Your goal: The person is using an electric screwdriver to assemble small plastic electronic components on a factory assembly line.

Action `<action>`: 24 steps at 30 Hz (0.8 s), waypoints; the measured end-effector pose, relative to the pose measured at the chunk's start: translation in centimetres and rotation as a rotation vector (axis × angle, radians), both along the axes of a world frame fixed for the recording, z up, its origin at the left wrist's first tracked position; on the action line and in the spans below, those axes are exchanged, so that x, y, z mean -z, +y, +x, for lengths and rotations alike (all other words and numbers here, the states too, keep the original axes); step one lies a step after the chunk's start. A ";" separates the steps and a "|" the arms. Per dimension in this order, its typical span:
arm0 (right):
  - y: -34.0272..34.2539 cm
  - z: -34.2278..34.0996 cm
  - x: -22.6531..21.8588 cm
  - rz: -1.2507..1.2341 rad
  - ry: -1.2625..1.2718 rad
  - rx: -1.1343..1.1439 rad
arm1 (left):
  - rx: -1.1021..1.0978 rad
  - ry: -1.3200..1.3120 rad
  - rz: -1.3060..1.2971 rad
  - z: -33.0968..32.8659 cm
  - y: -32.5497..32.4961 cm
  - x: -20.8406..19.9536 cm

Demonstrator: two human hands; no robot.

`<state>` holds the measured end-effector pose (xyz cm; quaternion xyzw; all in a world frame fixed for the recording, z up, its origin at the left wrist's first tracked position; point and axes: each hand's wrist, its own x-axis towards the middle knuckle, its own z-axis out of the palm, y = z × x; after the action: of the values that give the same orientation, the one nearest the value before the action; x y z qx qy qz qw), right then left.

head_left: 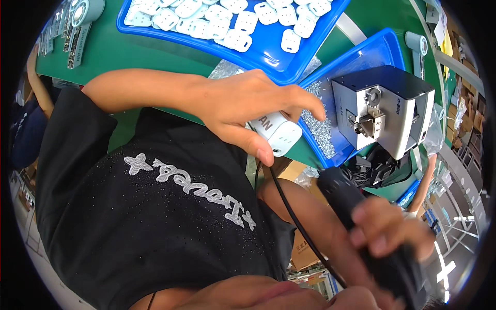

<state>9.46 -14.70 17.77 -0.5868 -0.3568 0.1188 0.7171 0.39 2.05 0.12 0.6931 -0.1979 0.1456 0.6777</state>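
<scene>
Near the middle of the head view, my left hand [248, 106] is closed round a white plastic housing [285, 138]. Its rounded end, with several small holes, faces right, and dark print shows on its side. At the lower right my right hand [390, 230] grips a black electric screwdriver [338, 191], smeared by motion. The driver's front end points up and left, apart from the housing. A black cable [297, 222] runs below the housing. Just right of my left fingers, loose silver screws [318, 126] lie in a blue bin [385, 44].
A grey-and-black screw feeder [382, 108] stands in the bin. Beyond my left hand, a blue tray [281, 70] holds several white plastic covers [206, 26]. Handheld fans [88, 13] are at the far left, another [416, 46] at right. Other people's arms [426, 183] show at both sides.
</scene>
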 end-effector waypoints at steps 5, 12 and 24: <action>-1.1 2.2 5.3 -0.531 0.104 -0.289 | -0.059 -0.103 -0.029 0.5 -0.4 0.1; -0.3 -0.7 9.4 -0.379 0.232 -0.161 | -0.041 -0.115 -0.096 0.5 -0.4 0.6; -2.0 0.3 9.5 -0.249 0.247 -0.020 | -0.059 -0.116 -0.106 0.3 -0.3 0.9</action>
<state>9.76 -16.73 8.22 -0.6484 -0.2545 0.2402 0.6761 0.72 1.73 -0.74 0.6521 -0.2081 0.2158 0.6963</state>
